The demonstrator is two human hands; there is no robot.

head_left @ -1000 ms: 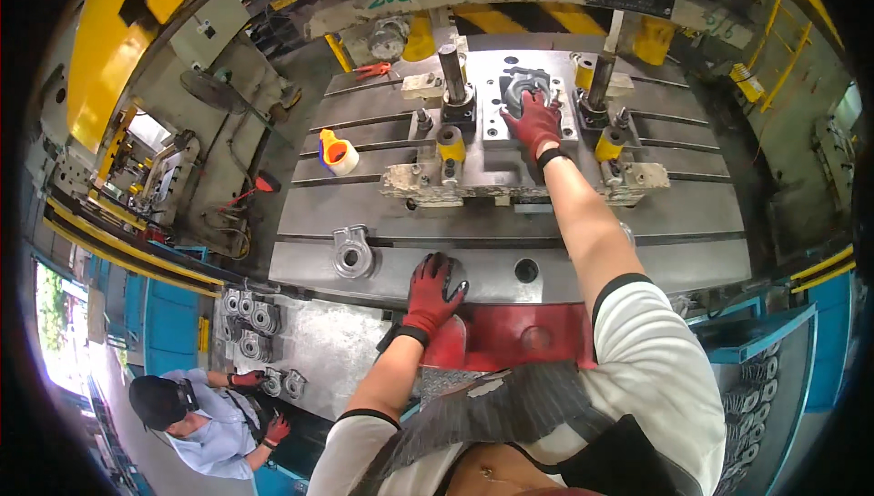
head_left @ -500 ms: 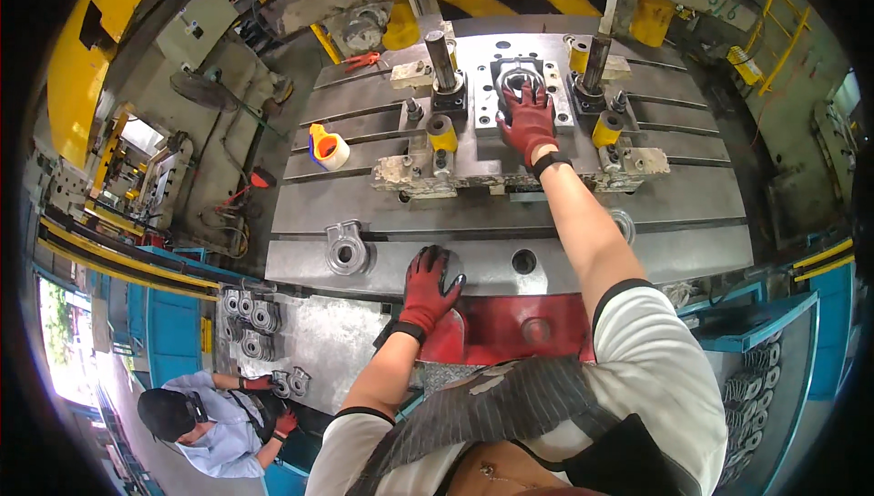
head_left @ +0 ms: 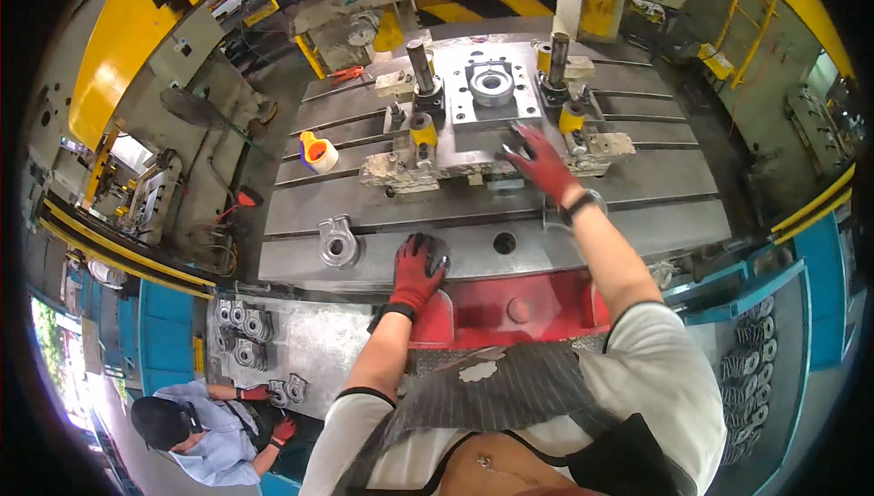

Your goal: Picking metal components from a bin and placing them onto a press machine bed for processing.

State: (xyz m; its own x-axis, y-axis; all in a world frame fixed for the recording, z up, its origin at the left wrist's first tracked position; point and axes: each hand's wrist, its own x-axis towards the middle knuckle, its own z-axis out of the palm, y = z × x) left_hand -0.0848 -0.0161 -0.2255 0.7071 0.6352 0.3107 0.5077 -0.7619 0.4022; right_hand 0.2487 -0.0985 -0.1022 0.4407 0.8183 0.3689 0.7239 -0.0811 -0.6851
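Observation:
My right hand [head_left: 543,165], in a red glove, hovers with fingers spread over the front edge of the grey die block [head_left: 473,146] and holds nothing. Behind it the die's round seat [head_left: 492,85] shows bare. My left hand [head_left: 418,268], also in a red glove, lies flat on the front edge of the slotted press table [head_left: 637,223]. A grey cast part with a round hole [head_left: 337,241] lies on the table to the left of that hand.
Two guide posts [head_left: 421,64] [head_left: 557,50] stand beside the die. A yellow and orange cup [head_left: 317,152] sits at the table's left. A co-worker [head_left: 196,423] handles cast parts at a lower bench [head_left: 319,350]. More parts fill a blue bin [head_left: 746,359] at the right.
My right hand has drawn back from the die's round seat toward the block's front edge. My left hand stays on the table edge.

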